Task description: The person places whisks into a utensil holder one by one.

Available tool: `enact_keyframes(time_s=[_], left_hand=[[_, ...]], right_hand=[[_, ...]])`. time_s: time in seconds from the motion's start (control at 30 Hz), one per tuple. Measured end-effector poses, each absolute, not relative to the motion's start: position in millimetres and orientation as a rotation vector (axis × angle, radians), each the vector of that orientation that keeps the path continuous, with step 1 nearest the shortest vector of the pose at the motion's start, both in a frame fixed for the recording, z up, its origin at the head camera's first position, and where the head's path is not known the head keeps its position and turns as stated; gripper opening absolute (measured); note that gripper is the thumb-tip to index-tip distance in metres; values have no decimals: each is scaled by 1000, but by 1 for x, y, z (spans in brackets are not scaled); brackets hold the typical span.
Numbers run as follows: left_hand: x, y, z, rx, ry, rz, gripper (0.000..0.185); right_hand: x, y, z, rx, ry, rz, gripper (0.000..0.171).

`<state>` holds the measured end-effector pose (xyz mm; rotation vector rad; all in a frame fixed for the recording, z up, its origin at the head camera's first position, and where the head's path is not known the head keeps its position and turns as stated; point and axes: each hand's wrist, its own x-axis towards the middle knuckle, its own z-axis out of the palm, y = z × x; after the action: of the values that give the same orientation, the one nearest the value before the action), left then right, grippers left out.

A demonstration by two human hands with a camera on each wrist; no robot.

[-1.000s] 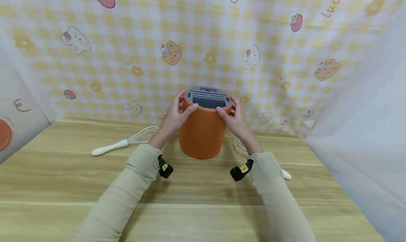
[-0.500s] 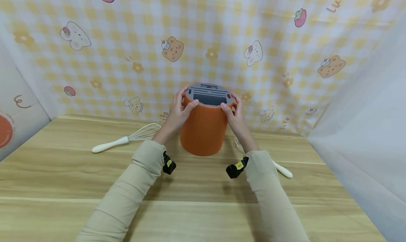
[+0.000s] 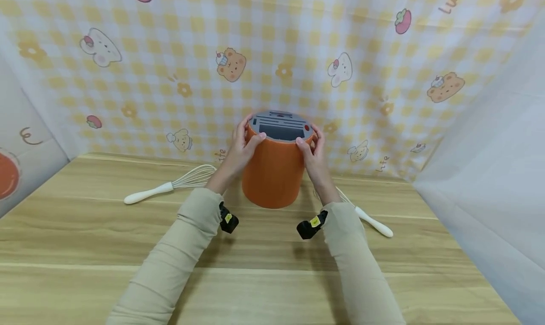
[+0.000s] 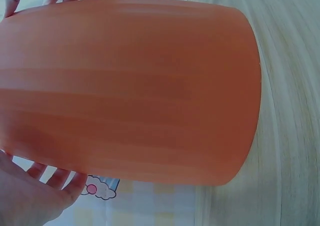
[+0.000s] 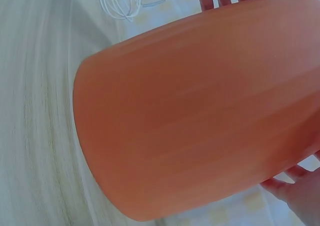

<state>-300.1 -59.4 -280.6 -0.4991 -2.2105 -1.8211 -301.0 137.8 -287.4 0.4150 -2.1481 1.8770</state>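
An orange cylinder-shaped knife holder (image 3: 272,176) stands upright at the back middle of the table in the head view. Long slots and a wide opening cut its grey top (image 3: 282,126), which carries a red spot at the right. My left hand (image 3: 239,155) grips the upper left side, thumb at the front rim. On the upper right side, my right hand (image 3: 316,160) grips likewise, its thumb also at the rim. Both wrist views are filled by the holder's smooth orange wall (image 4: 135,91). Fingers (image 5: 295,173) of the right hand press the wall in the right wrist view.
A white-handled whisk (image 3: 149,193) lies left of the holder, partly behind my left wrist. Another whisk (image 3: 374,222) lies at the right, partly covered by my right arm. Behind the wooden table (image 3: 255,296) hangs a yellow checked cloth (image 3: 272,46).
The head view has shifted slightly. My right forearm has swung inward, uncovering more of the right whisk's handle. Both hands keep their grip on the knife holder.
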Motion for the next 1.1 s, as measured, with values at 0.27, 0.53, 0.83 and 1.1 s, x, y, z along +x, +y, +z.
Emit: enact_keyframes(time_s=[0.27,0.53,0.83,1.1], left_hand=[[-301,-60,-286,-503,-2224,-1799,67],[-300,-59,-285,-525,-2176,-1796,67],[-294,-57,-283,-509,-2146,-1829,65],[-287,-56,-285,-520,-2119,-1861,63]], right_hand=[[-297,137,-287,377,-2168,1878,63],[-294,137,-286,395,-2150,1852,65],[-287,135,-285,373,-2118,1874,64],[-281,133,-289,371,-2083,1873,68]])
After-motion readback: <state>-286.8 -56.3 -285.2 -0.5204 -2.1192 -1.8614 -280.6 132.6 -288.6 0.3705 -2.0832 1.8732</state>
